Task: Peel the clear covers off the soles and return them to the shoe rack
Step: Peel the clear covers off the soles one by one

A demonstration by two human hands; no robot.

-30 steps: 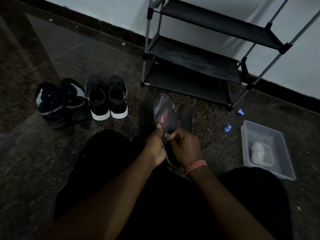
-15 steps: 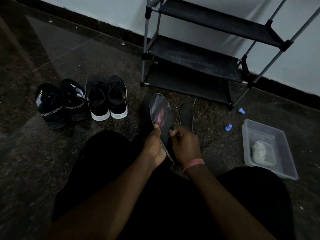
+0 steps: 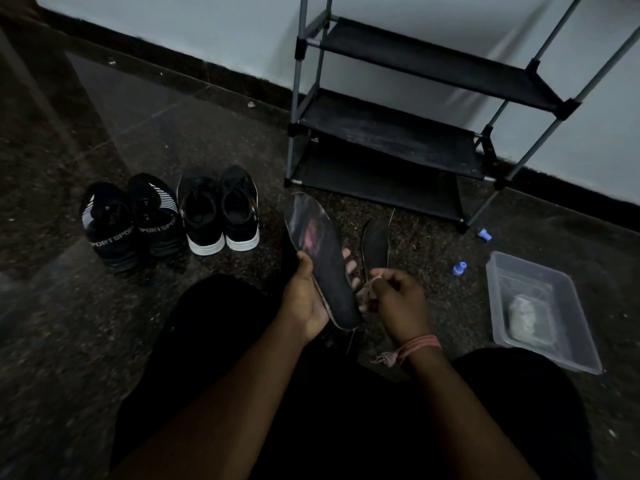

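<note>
A: From the head view, what is in the hands?

B: The left hand point(image 3: 304, 299) grips a long dark sole point(image 3: 325, 268) from beneath, thumb on its near edge and fingers point(image 3: 349, 268) curled up past the far edge; the sole is flat, oval-ended and matte, with a glossy clear cover point(image 3: 304, 220) over its toe half showing a pinkish sheen; the right hand point(image 3: 398, 303) sits just beside its heel, fingers curled in a pinch on something thin and pale; what exactly, I cannot tell.

A: And around them?

B: A second dark sole point(image 3: 375, 244) lies on the floor point(image 3: 173, 133) beyond the right hand; the floor is dark speckled polished stone; the shoe rack point(image 3: 388, 133), grey metal tubes with black fabric shelves, stands against a pale wall; two pairs of black sneakers point(image 3: 169, 216) sit to the left, one pair white-soled; a clear plastic tub point(image 3: 581, 344) holding a crumpled pale wad rests to the right, two small blue caps point(image 3: 460, 267) near it.
</note>
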